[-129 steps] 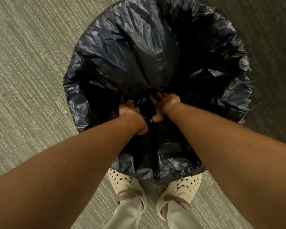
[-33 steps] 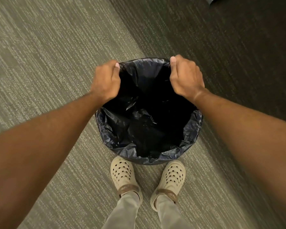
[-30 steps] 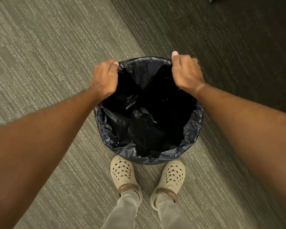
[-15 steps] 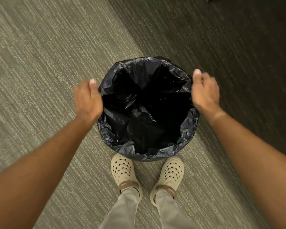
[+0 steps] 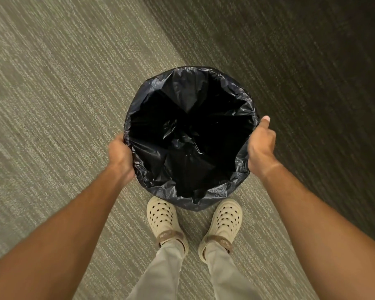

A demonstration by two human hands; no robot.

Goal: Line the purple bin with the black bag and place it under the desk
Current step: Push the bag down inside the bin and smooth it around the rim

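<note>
At frame centre, the left hand (image 5: 120, 155) and right hand (image 5: 261, 148) grip opposite sides of the black bag (image 5: 204, 87) folded over the bin's rim.

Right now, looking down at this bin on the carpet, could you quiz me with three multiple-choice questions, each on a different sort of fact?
1. Where are the hands?
A. Both deep inside the bag
B. One on each side of the bin's rim
C. Both on the shoes

2. How many shoes show below the bin?
A. One
B. Two
C. Four

3. What state is the black bag in?
A. Folded flat on the floor
B. Tied shut
C. Open, its edge turned over the rim

Answers:
1 B: the left hand and right hand press opposite sides.
2 B: a pair of cream shoes.
3 C: the black bag gapes open and hides the bin's wall.
</note>
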